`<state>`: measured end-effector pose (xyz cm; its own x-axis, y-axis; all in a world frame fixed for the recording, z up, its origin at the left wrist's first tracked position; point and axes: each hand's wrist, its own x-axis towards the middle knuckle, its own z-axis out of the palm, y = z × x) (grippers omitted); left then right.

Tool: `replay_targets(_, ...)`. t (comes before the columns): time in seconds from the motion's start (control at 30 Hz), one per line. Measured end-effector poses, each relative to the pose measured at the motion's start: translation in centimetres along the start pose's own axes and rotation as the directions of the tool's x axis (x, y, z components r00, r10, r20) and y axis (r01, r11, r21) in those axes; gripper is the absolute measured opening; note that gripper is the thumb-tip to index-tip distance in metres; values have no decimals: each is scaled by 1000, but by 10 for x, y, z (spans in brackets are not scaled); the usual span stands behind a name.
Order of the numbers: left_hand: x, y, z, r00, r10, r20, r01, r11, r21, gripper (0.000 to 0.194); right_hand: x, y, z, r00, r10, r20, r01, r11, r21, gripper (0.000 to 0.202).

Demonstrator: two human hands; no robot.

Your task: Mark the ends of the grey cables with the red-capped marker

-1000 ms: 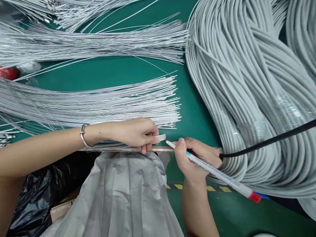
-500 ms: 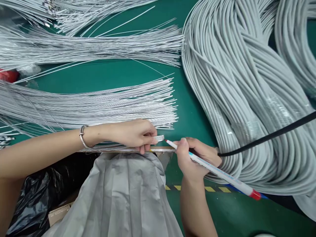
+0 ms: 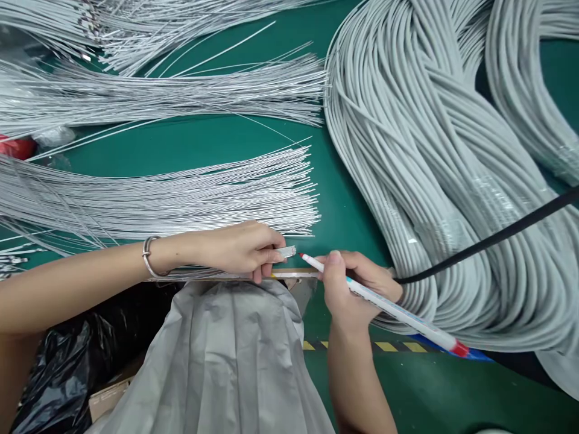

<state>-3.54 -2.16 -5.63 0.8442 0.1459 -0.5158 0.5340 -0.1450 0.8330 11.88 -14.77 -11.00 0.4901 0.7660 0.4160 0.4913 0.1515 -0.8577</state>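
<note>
My left hand [image 3: 244,248] is closed on a small flat row of thin grey wires [image 3: 287,251], whose ends stick out past the fingertips to the right. A faint red mark shows near those ends. My right hand [image 3: 355,286] grips a white marker pen [image 3: 398,312] with a red end cap. Its red tip points left, a short way from the wire ends and apart from them. Just behind my left hand, a wide bundle of thin grey wires [image 3: 235,193] lies on the green table [image 3: 348,211].
More thin wires [image 3: 203,93] lie farther back. Thick coils of grey cable [image 3: 434,150] fill the right side, crossed by a black strap [image 3: 497,234]. A red object [image 3: 17,146] is at the left edge. Black plastic [image 3: 58,367] and a cardboard box [image 3: 106,398] are below the table.
The marker tip has drawn slightly away from the wire ends, where a red mark now shows. The whole view has shifted a little, with the cable coils farther left.
</note>
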Motion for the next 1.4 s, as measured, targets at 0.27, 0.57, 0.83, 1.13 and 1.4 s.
replay_targets(0.27,0,4,-1,1000,-9,1,9,1000,-13,25,2,-2,2,996,-61,67,68,993,-101,28)
replay_targets(0.57,1,4,-1,999,-37,6,37,999,-38,24,5,-4,4,988,-127,89,139,979,-149,29)
replay_targets(0.83,2,1,0,999,-28,17,28,999,-32,29,0,-2,1,959,241,-149,-186,933,309,21)
replay_targets(1.13,-21,21,-6,999,8,-43,-15,988,-153,29,2,-7,-5,927,330,-179,-191,825,532,35)
replay_targets(1.4,-50,59,-3,959,174,-225,-131,972,193,23,-8,-18,6,978,152,144,-188,938,291,15)
